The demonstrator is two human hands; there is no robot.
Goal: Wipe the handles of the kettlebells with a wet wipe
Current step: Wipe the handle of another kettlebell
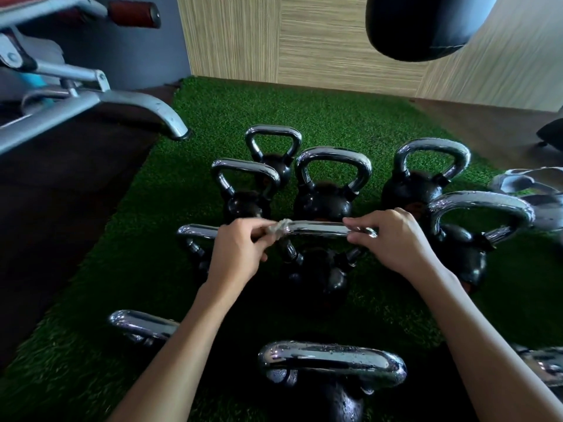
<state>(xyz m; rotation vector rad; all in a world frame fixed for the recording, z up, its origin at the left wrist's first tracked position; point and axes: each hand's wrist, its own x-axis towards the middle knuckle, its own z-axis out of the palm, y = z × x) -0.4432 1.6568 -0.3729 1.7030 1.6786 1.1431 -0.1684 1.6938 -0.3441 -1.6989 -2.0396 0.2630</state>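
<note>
Head view: green turf (335, 117), far wood-panelled wall (231, 35); my left hand (236, 251) pinches the wipe (278, 229) on the handle (316, 228) my right hand (396, 242) grips.

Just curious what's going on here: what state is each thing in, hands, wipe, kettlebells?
Left hand: pinches the wet wipe.
Right hand: pinches the handle end of the middle kettlebell.
Wet wipe: crumpled, pressed on that handle.
Middle kettlebell: upright on the turf.
Nearest kettlebell: upright, droplets on its handle.
</note>
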